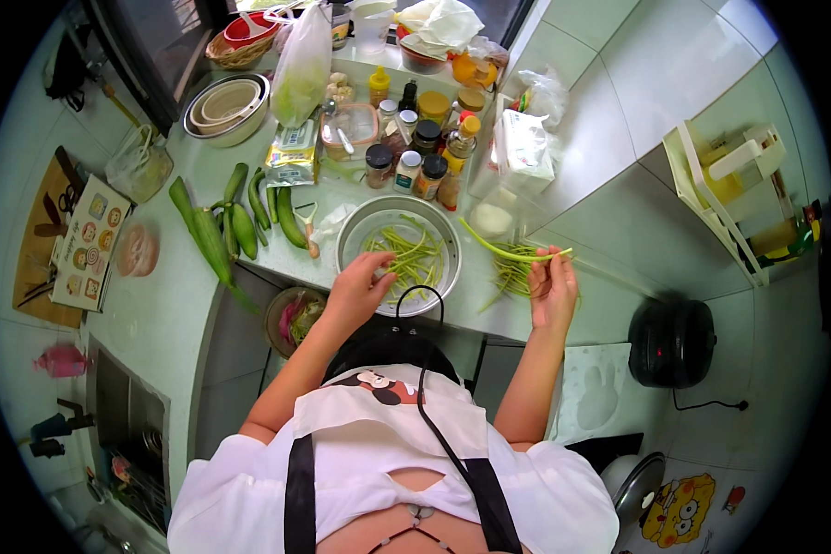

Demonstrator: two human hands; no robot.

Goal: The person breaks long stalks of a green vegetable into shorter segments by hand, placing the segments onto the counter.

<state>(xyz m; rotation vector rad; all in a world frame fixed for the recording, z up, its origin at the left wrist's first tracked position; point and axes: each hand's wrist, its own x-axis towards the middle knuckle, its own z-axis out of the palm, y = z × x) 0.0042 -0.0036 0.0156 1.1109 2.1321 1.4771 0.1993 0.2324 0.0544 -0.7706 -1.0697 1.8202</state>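
Observation:
My right hand (pixel 552 286) pinches a long thin green stalk (pixel 512 252), which juts out to its left over the counter. Below that stalk lies a loose bunch of similar green stalks (pixel 508 275), partly behind my fingers. At the left rim of a round metal bowl (pixel 453 251), my left hand (pixel 360 288) has its fingers loosely bent and somewhat apart, with nothing visible in them. Short cut lengths of green stalk (pixel 417 254) lie inside the bowl, which stands near the counter's front edge.
Left of the bowl lie several long green vegetables (pixel 210 242) and a peeler (pixel 308 223). Seasoning jars and bottles (pixel 425 138) crowd behind it. A clear container (pixel 491 218) stands close on the right. Below the counter edge sits a scrap bin (pixel 295 319); a black cooker (pixel 671 342) is farther right.

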